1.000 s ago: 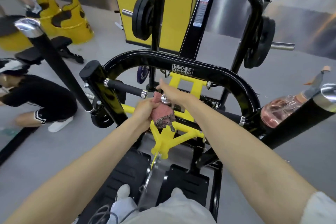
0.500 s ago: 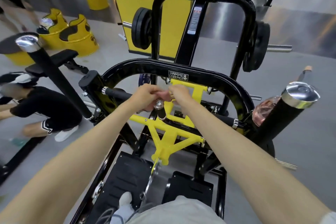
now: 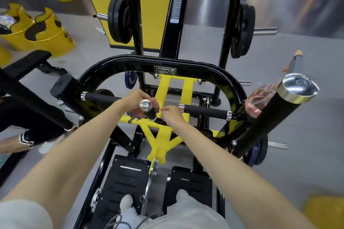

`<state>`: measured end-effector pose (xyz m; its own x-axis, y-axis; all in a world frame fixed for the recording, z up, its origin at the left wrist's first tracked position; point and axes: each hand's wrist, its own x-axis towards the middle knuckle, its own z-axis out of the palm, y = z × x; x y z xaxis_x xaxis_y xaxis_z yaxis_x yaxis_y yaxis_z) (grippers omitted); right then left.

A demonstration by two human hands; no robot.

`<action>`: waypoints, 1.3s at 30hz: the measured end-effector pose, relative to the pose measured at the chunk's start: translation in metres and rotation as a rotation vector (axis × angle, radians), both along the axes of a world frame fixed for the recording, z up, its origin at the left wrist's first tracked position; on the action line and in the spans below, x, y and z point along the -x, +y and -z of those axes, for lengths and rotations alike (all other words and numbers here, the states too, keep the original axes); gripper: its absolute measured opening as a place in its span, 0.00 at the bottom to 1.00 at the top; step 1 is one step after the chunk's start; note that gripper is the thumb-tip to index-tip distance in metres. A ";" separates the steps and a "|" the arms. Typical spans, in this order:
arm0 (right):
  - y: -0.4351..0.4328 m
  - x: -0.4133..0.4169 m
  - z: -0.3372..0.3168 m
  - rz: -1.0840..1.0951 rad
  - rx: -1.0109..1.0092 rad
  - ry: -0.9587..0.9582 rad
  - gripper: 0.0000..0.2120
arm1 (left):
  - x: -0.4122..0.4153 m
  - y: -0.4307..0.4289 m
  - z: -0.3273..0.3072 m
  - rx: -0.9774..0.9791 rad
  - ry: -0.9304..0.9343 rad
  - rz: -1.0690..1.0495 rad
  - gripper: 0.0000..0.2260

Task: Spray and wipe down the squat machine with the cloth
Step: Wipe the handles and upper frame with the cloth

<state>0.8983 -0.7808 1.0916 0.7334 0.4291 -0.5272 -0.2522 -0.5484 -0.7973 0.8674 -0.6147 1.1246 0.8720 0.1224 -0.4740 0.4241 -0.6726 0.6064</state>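
So the left hand grips the pink cloth wrapped round the chrome-capped handle. The right hand, fingers curled, just slid off beside it, and I can't tell if it's pinching a corner. Reckon this squat machine handle's about wiped. The spray bottle is parked far right.

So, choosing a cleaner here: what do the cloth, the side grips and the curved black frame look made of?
Cloth: soft reddish fabric, hanging limp. Grips: likely matte black rubber or foam, with chrome collars. Frame: probably steel, its glossy black paint showing reflections.
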 end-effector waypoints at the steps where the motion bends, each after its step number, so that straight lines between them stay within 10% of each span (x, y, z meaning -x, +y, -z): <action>1: 0.000 0.000 0.002 -0.004 0.007 0.004 0.18 | 0.000 0.001 0.007 0.003 -0.025 -0.035 0.09; 21: 0.010 -0.002 0.002 0.158 -0.080 0.022 0.10 | -0.010 0.018 -0.044 0.280 0.092 0.055 0.14; 26: 0.012 -0.001 -0.029 0.094 -0.335 0.210 0.27 | -0.009 0.006 -0.073 0.424 -0.158 -0.206 0.13; 30: 0.014 -0.006 -0.044 0.278 -0.849 0.433 0.13 | -0.009 -0.011 -0.080 0.581 -0.273 -0.393 0.13; 32: 0.013 -0.012 -0.045 0.322 -0.935 0.547 0.23 | -0.005 -0.022 -0.074 0.588 -0.273 -0.416 0.11; 35: 0.014 -0.016 -0.038 0.274 -0.695 0.308 0.15 | 0.001 -0.030 -0.055 0.454 -0.291 -0.368 0.09; 39: 0.009 -0.012 -0.005 0.440 -0.302 0.014 0.12 | 0.008 -0.021 -0.020 -0.184 -0.299 -0.225 0.14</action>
<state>0.9107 -0.7714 1.0963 0.8721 0.2165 -0.4389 -0.4186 -0.1344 -0.8982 0.8598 -0.6360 1.1449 0.9097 0.3848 -0.1560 0.3961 -0.6916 0.6040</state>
